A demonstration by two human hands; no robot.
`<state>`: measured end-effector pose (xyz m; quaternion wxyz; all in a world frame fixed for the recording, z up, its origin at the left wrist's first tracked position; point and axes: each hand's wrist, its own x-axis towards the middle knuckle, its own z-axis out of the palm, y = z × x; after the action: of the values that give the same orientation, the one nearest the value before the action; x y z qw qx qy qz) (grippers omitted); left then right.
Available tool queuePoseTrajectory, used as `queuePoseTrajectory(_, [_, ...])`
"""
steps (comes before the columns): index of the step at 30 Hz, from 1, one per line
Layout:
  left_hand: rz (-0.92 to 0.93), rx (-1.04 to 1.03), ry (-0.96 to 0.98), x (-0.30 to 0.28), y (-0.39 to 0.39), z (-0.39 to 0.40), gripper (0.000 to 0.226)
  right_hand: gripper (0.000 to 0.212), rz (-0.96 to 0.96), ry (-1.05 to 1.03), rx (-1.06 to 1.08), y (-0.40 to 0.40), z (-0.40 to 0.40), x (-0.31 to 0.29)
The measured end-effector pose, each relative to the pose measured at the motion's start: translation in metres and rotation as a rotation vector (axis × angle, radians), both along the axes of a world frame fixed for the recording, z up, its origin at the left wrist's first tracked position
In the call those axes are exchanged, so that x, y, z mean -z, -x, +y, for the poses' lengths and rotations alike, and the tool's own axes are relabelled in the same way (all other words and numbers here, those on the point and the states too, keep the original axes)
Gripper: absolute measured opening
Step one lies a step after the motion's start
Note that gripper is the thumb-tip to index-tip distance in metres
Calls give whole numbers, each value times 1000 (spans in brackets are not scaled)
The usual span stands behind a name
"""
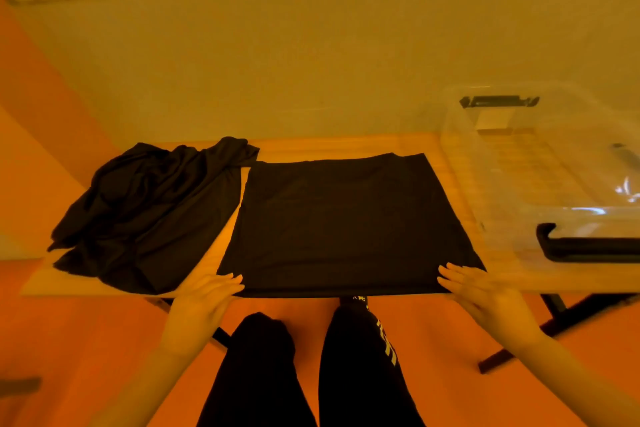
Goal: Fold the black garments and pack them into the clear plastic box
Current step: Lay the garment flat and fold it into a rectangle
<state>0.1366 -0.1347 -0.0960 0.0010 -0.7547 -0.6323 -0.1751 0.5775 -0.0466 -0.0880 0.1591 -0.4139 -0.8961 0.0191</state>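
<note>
**Both hands flat at the near corners of a folded black garment**

The folded garment (349, 222) is lying flat at the middle of the bench (346, 146), a smooth, roughly square panel with its near edge running left to right along the bench's front edge and its sides running away from the person toward the wall. It is narrowing slightly toward the far edge, where a faint neckline curve is showing.

The left hand (204, 298) is reaching in from below, palm down, its fingers (231, 279) lying straight and close together on the garment's near left corner, holding nothing. The right hand (481, 295) is mirroring it at the near right corner, its fingers (450, 274) likewise straight and pressing flat on the cloth, pointing inward and away. Both forearms are angling up from the lower corners of the view.

Just to the left, a crumpled black garment (145, 215) is sitting in a loose heap, its upper end touching the folded one's far left corner. On the right end of the bench the clear plastic box (540, 170) is standing open, with black handles on its near and far walls. Below the bench edge, the person's legs in dark trousers (353, 367) are showing.
</note>
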Motion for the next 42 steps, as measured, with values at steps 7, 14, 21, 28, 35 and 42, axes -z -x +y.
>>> queuePoseTrajectory(7, [-485,-233,-109,-80,-7,19,22,13,331,55,196,13,17,-63])
queuePoseTrajectory(14, [-731,-229,-249,-215,-2,70,20,14,562,91,201,40,77,-199])
queuePoseTrajectory(21, [-929,-172,-94,-286,4,96,17,17,612,226,183,35,112,-280])
queuePoseTrajectory(28, [-963,-241,86,-269,17,153,14,14,483,398,198,43,173,-281])
queuePoseTrajectory(35, [-779,-477,192,-145,54,290,7,13,91,411,401,103,312,-176])
queuePoseTrajectory(42, [-184,-185,17,-62,-19,254,45,43,283,216,583,162,263,-88])
